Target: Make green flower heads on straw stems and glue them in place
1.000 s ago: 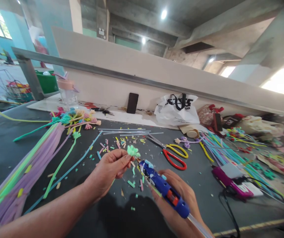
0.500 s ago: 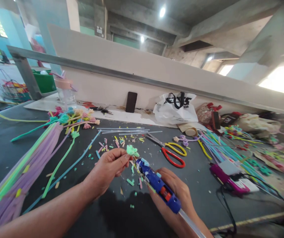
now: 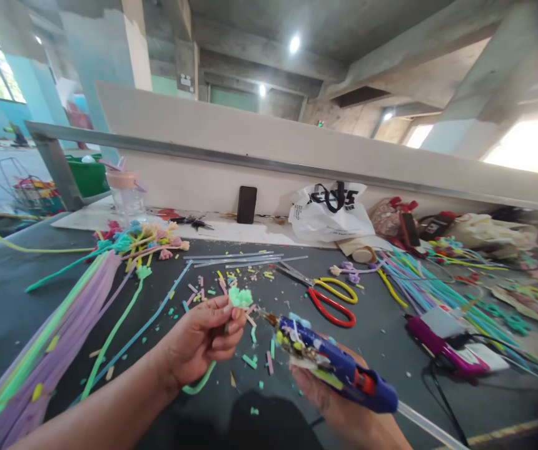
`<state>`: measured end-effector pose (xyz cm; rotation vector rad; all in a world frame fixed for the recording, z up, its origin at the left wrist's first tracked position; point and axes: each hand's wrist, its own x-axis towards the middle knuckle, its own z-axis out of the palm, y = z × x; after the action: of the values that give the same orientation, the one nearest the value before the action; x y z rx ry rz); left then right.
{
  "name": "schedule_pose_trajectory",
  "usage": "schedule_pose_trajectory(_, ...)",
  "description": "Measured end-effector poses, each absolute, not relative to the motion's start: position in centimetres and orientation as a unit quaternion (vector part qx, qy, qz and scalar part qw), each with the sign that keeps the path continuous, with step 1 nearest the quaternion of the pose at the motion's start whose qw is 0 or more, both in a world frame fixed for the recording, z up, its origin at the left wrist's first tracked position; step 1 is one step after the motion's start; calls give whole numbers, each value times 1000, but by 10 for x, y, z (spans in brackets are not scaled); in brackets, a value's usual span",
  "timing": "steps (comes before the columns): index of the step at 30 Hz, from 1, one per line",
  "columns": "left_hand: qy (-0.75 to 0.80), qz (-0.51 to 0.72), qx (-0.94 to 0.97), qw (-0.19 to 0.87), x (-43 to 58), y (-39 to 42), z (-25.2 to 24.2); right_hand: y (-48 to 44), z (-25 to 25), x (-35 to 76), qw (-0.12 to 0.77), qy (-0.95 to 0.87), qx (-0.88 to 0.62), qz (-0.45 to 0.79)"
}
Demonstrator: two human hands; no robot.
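Observation:
My left hand (image 3: 201, 340) pinches the stem of a small mint-green pipe-cleaner flower (image 3: 240, 296), holding it upright above the dark table (image 3: 381, 350). My right hand (image 3: 329, 397) grips a blue glue gun (image 3: 334, 362) smeared with coloured scraps. Its metal nozzle points up-left toward the flower and stops a short way to the right of it, not touching. A clear glue stick sticks out of the gun's back end at the lower right.
Red-and-yellow scissors (image 3: 328, 297) lie beyond the gun. Bundles of pipe cleaners (image 3: 57, 337) lie at left, finished flowers (image 3: 142, 234) behind them, and more stems (image 3: 419, 281) at right. A purple device (image 3: 431, 344) with cables, a white bag (image 3: 329, 212) and a black phone (image 3: 246, 204) are nearby.
The glue gun has drawn back to the right and tilted flatter, away from the flower. My left hand has lowered slightly with the flower; the camera tilted.

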<state>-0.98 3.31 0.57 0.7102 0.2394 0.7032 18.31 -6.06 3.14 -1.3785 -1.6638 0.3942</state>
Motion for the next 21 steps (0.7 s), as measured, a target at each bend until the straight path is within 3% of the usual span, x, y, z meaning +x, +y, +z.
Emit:
schedule_pose_trajectory(4,65,304,299,902,-14,34,5,-61,24,182,482,-661,-552,164)
schedule_pose_trajectory(11,45,287,285,913,-14,30,4,-59,34,177,396,-726,-556,78)
schedule_pose_trajectory(21,78,299,299,903,-10,29,5,-59,33,172,366,-724,-579,81)
